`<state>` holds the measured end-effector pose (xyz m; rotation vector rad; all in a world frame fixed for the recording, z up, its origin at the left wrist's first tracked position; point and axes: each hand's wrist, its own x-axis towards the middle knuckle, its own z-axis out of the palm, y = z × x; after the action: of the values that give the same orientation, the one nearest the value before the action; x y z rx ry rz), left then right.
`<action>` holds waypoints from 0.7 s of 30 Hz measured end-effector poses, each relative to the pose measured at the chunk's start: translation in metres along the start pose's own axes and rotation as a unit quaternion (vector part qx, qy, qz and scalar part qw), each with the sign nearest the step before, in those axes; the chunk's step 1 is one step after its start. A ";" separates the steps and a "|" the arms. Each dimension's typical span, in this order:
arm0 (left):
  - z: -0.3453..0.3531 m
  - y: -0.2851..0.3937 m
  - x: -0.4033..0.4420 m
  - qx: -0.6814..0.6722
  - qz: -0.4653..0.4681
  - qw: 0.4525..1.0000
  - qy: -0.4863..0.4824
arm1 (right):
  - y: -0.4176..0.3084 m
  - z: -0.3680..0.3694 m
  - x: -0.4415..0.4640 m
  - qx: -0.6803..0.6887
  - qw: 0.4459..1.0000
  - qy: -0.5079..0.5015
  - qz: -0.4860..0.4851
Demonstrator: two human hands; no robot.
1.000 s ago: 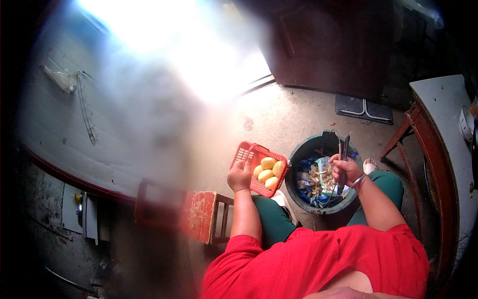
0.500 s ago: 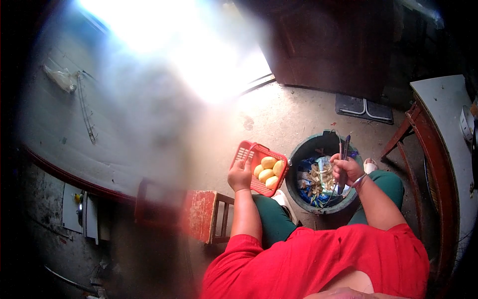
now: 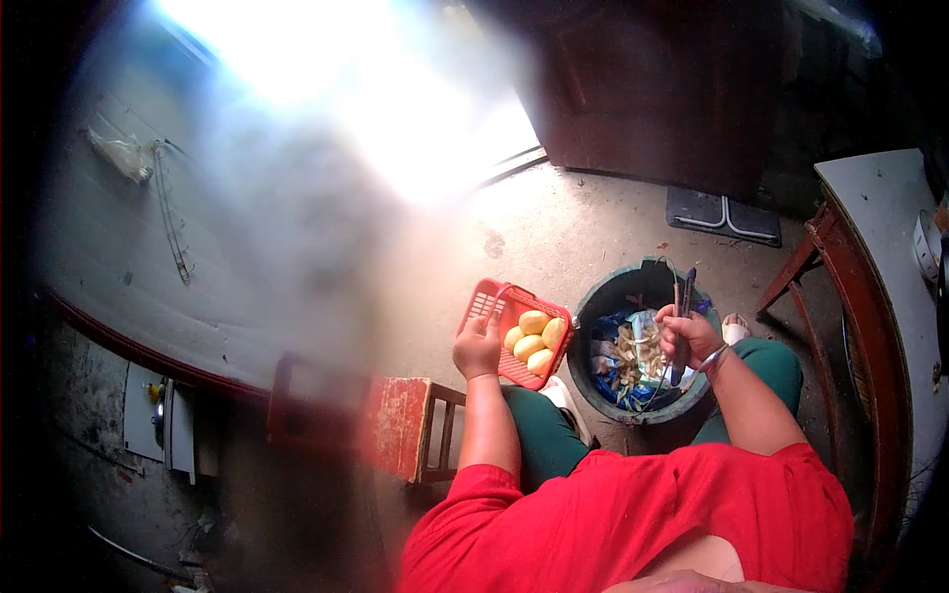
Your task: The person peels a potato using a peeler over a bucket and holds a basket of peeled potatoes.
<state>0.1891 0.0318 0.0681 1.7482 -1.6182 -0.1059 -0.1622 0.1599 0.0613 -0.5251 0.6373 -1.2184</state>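
My left hand [image 3: 477,348] is closed on the near left side of a red plastic basket [image 3: 514,375]. Inside the basket lie several peeled, yellow potatoes [image 3: 528,347]. Over the right part of a dark green bucket [image 3: 590,301], my right hand [image 3: 689,338] is closed around a slim, dark-handled tool [image 3: 687,287], held upright. Its exact kind is hard to make out. Pale peelings [image 3: 633,354] lie in the bucket on blue and white plastic.
A worn red wooden stool [image 3: 398,423] stands left of my knees. On the right is a table with a reddish wooden frame [image 3: 878,326]. A dark folded item with white metal tubing [image 3: 724,215] lies on the floor beyond the bucket. Glare washes out the upper left.
The bracelet on my right wrist has shifted slightly. Both hands, the basket and the tool stay in nearly the same place.
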 end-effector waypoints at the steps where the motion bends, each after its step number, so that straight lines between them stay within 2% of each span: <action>1: 0.000 0.000 0.000 -0.002 0.001 1.000 0.002 | 0.000 0.000 0.000 -0.001 1.000 0.001 0.000; 21: 0.003 -0.003 0.000 0.005 0.010 1.000 0.015 | -0.001 0.001 0.000 -0.010 1.000 0.001 -0.004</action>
<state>0.1899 0.0300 0.0648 1.7331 -1.6168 -0.0635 -0.1618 0.1602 0.0628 -0.5437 0.6495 -1.2208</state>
